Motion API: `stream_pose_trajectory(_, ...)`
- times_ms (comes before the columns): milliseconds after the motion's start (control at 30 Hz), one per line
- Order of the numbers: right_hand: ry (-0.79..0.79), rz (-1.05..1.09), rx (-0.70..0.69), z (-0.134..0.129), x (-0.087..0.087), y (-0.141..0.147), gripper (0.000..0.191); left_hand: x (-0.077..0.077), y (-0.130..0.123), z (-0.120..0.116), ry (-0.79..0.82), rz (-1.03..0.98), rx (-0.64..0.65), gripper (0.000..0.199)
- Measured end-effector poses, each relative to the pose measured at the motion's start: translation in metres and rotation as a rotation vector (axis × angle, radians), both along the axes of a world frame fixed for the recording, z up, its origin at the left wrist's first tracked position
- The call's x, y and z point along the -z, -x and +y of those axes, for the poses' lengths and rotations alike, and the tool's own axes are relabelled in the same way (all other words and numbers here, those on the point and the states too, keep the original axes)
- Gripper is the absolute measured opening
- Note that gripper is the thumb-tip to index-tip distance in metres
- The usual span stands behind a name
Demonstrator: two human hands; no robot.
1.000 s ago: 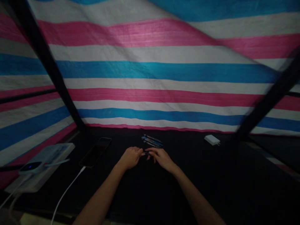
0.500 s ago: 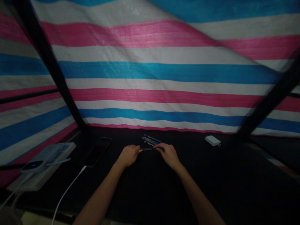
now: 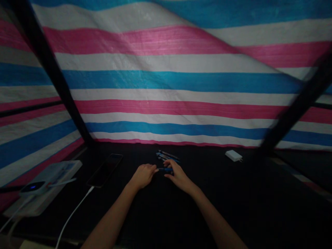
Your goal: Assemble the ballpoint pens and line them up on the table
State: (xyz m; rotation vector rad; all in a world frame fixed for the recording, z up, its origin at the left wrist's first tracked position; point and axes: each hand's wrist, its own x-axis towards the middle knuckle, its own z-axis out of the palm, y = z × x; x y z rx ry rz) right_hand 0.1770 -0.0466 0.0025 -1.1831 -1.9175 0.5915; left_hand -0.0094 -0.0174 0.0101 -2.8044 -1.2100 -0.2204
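Note:
A slim pen [image 3: 164,169] with a blue part lies sideways between my two hands over the dark table. My left hand [image 3: 144,175] is closed, pinching the pen's left end between thumb and fingers. Around its right end, my right hand [image 3: 178,175] has thumb and forefinger spread apart, one on each side of the pen; whether other fingers touch it is hard to see. Just beyond the hands, several pens [image 3: 167,156] lie in a loose bunch on the table.
A dark phone [image 3: 105,171] with a white cable [image 3: 75,214] lies left. Further left, a device with a lit display [image 3: 33,187] rests on a pale box [image 3: 49,199]. A white charger plug [image 3: 233,155] is at right. Striped sheeting [image 3: 166,81] and dark posts [image 3: 50,69] surround the black table [image 3: 160,214].
My right thumb and forefinger have parted from their pinch on the pen. More of its blue part now shows. The view has shifted slightly.

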Motion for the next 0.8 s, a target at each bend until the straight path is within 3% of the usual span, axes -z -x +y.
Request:
stream_pose_trajectory(167,0.007,-0.102,0.041,-0.001,-0.008,-0.005,0.008,0.002,0.0,0.001,0.004,-0.007,-0.009,0.028)
stream_pose_trajectory(367,0.026,-0.152,0.091,-0.002,-0.013,-0.015,0.026,0.0,0.001,0.0,0.004,-0.012,-0.001,0.027)
stream_pose_trajectory(467,0.104,-0.13,0.05,-0.001,-0.01,-0.016,0.013,0.0,0.0,0.0,-0.001,-0.007,0.0,0.026)
stream_pose_trajectory(533,0.165,-0.119,0.039,0.0,-0.008,-0.016,0.018,0.0,0.0,0.0,0.001,-0.003,0.004,0.026)
stream_pose_trajectory(667,0.077,-0.082,0.074,0.0,-0.01,-0.017,0.035,0.001,-0.001,-0.001,0.014,-0.002,0.003,0.026)
stream_pose_trajectory(800,0.157,-0.137,0.047,-0.001,-0.012,-0.02,0.015,0.0,-0.002,-0.001,0.015,0.005,-0.009,0.027)
